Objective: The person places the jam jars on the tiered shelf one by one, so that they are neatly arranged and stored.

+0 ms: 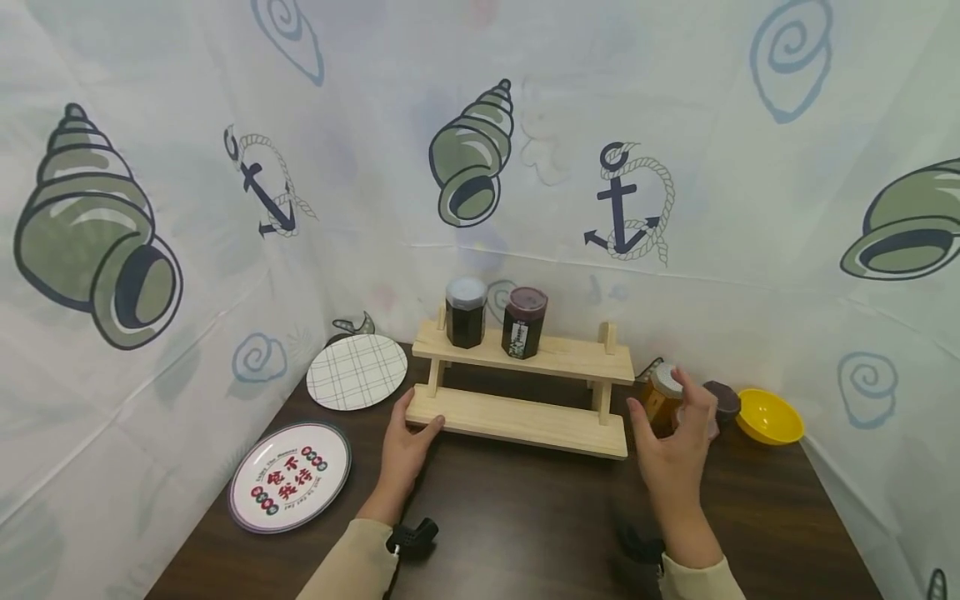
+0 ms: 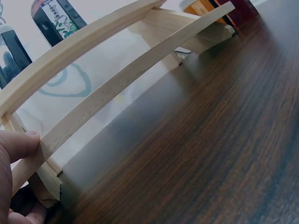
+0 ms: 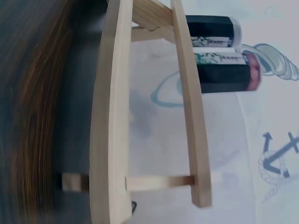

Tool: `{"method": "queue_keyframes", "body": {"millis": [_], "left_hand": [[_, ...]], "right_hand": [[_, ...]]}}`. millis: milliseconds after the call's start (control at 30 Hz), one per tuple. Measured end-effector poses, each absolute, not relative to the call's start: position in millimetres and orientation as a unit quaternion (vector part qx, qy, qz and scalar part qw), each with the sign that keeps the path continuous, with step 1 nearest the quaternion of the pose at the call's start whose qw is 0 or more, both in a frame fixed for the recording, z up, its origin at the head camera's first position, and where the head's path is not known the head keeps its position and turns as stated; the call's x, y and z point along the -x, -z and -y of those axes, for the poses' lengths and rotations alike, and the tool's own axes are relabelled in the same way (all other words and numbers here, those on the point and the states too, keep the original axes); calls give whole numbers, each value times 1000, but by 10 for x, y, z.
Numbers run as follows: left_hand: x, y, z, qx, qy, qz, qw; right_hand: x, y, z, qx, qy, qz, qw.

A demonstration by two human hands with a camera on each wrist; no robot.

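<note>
A two-tier wooden shelf rack (image 1: 517, 417) stands on the dark table. My left hand (image 1: 405, 446) grips the left end of its lower board, and in the left wrist view the thumb (image 2: 21, 143) presses on the board's edge. On the upper tier are two dark jars, one with a white lid (image 1: 466, 292) and one with a dark red lid (image 1: 528, 302). My right hand (image 1: 675, 446) is just off the rack's right end, fingers spread and bent, holding nothing visible. It partly hides an amber jar (image 1: 658, 407) behind it. The right wrist view does not show the hand.
A dark-lidded jar (image 1: 722, 400) and a yellow bowl (image 1: 772, 418) are at the right, by the amber jar. At the left lie a checked plate (image 1: 357, 372) and a white plate with red lettering (image 1: 290, 477). Printed cloth (image 1: 555, 200) hangs around the table.
</note>
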State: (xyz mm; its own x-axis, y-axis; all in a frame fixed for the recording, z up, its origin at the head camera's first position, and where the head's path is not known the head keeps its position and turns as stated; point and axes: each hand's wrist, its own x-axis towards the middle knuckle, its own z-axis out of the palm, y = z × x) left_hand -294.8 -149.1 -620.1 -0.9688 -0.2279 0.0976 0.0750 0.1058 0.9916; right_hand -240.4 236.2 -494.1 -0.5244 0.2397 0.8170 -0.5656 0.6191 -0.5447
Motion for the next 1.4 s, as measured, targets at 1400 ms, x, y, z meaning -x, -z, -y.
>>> {"method": "queue_keyframes", "body": {"millis": [1400], "left_hand": [[2913,6136,1485,-52,669,735,104]], "right_hand": [[2393,6010,-3292,211,-687,655,234]]}}
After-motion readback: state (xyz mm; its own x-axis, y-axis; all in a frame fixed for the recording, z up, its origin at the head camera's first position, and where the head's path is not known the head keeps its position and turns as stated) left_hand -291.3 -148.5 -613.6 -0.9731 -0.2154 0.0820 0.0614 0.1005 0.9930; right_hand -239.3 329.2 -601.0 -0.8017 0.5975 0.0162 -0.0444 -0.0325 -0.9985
